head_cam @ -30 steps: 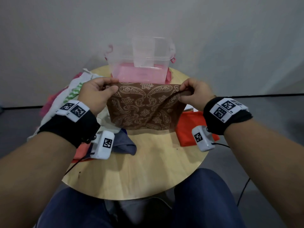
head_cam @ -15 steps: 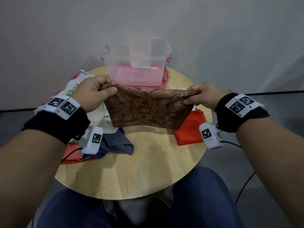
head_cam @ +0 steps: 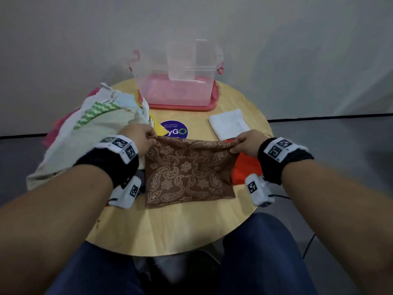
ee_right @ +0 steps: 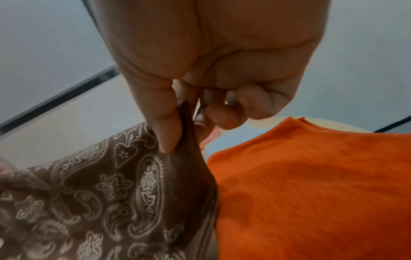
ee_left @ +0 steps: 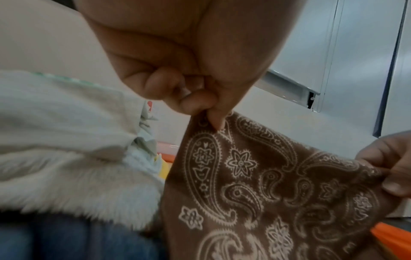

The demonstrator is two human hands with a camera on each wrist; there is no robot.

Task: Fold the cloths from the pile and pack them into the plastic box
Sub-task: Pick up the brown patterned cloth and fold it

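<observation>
I am pinching the brown paisley cloth (head_cam: 187, 173) at its far corners, left hand (head_cam: 140, 138) and right hand (head_cam: 246, 143) each clamping one; the cloth is hanging between them, orange cloth (head_cam: 244, 169) lying under my right, plastic box (head_cam: 176, 81) standing beyond both.

A round, pale wooden table (head_cam: 174, 231) stands against a plain grey wall (head_cam: 85, 39), where a dark baseboard strip (head_cam: 319, 119) meets what appears to be grey flooring (head_cam: 340, 156).

- brown cloth (head_cam: 189, 173) with a pale paisley print
- plain orange cloth (head_cam: 244, 169)
- white folded cloth (head_cam: 228, 123)
- clear plastic box (head_cam: 176, 81), pink base
- cream cloth (head_cam: 93, 133), green zigzag
</observation>
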